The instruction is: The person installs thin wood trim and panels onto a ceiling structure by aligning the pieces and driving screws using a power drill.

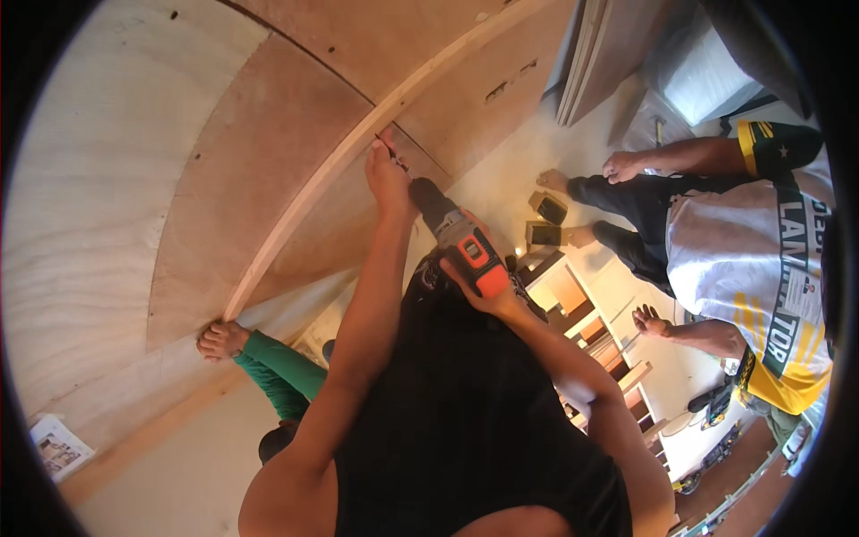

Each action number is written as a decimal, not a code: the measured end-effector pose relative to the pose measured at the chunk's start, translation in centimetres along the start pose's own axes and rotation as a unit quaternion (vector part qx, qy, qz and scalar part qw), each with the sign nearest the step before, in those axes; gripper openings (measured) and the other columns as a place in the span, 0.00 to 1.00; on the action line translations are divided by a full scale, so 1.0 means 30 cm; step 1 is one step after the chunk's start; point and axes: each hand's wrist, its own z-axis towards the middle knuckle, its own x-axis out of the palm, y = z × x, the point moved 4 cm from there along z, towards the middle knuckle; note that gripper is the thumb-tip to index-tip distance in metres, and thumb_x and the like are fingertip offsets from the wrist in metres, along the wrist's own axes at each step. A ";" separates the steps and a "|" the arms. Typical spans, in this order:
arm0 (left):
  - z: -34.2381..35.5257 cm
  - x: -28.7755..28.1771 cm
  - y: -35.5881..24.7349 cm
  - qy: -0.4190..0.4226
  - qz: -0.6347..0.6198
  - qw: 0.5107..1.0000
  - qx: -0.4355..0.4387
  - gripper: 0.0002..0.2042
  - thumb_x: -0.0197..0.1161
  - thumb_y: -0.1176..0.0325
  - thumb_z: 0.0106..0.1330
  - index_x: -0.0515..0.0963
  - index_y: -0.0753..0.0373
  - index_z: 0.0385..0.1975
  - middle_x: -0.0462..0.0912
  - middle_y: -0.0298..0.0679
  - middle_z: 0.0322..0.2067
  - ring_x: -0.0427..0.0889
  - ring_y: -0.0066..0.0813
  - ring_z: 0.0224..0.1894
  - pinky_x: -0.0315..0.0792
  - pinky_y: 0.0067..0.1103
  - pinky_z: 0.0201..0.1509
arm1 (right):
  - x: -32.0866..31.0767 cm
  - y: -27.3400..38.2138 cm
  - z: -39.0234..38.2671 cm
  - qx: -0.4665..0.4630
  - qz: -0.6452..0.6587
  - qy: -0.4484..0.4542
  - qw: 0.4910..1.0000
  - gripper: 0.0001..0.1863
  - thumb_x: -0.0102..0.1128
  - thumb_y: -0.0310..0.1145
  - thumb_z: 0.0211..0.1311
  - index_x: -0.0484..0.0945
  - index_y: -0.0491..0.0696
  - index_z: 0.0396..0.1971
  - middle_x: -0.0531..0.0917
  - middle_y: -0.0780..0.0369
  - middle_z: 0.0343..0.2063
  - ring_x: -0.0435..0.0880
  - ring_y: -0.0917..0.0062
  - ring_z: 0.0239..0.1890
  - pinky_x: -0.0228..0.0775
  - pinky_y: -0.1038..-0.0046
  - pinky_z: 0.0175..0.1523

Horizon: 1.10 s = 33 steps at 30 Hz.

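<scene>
The right hand (492, 297) is wrapped around the drill (472, 251), which points up and away toward the strip (304, 204); some of its fingers are hidden beneath the tool. Beyond the chuck (429, 199), the left hand (390, 183) is at the strip's edge, its fingers drawn in close together by the drill's front end; whether they pinch something small, I cannot tell. The strip curves across the panel (237, 152). At its lower end, a co-worker's hands (222, 341), below green sleeves (282, 362), are bunched together against the wood, fingers bent. Farther off to the right, a person in a white-and-yellow shirt (716, 237) has both hands apart from the work, near a shelf unit (582, 318).
</scene>
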 end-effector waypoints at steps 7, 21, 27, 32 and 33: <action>0.029 -0.024 0.027 -0.023 -0.019 1.000 0.000 0.13 0.47 0.59 0.79 0.73 0.54 0.32 0.76 0.30 0.38 0.71 0.21 0.27 0.64 0.18 0.29 | -0.012 -0.009 0.020 -0.042 -0.025 -0.014 0.999 0.39 0.69 0.28 0.62 0.60 0.42 0.71 0.80 0.52 0.55 0.84 0.67 0.50 0.73 0.70 0.57; 0.002 0.015 0.002 -0.029 0.003 1.000 0.010 0.13 0.48 0.58 0.80 0.72 0.54 0.32 0.77 0.30 0.38 0.68 0.21 0.29 0.65 0.20 0.32 | -0.030 -0.074 0.022 0.010 0.080 0.020 0.997 0.39 0.65 0.22 0.58 0.61 0.41 0.71 0.76 0.51 0.60 0.80 0.66 0.57 0.68 0.70 0.62; 0.033 -0.004 0.023 -0.023 -0.015 0.999 0.022 0.13 0.48 0.57 0.80 0.72 0.52 0.31 0.67 0.27 0.23 0.63 0.17 0.21 0.56 0.19 0.23 | -0.038 -0.062 0.034 -0.029 0.053 0.018 0.998 0.39 0.64 0.20 0.56 0.63 0.41 0.69 0.76 0.51 0.61 0.80 0.68 0.53 0.68 0.70 0.61; 0.060 -0.021 0.039 -0.010 -0.041 0.998 0.044 0.13 0.48 0.58 0.80 0.74 0.54 0.33 0.69 0.27 0.25 0.63 0.16 0.22 0.57 0.18 0.25 | -0.041 -0.084 0.031 -0.018 0.076 0.027 0.997 0.38 0.64 0.19 0.52 0.66 0.40 0.67 0.74 0.50 0.63 0.81 0.65 0.48 0.70 0.71 0.59; 0.066 -0.025 0.043 -0.019 -0.043 0.998 0.048 0.13 0.48 0.59 0.80 0.75 0.54 0.34 0.69 0.28 0.25 0.63 0.16 0.22 0.56 0.18 0.25 | -0.042 -0.089 0.032 -0.030 0.073 0.030 0.996 0.37 0.64 0.19 0.52 0.66 0.40 0.66 0.74 0.51 0.64 0.81 0.65 0.47 0.71 0.71 0.57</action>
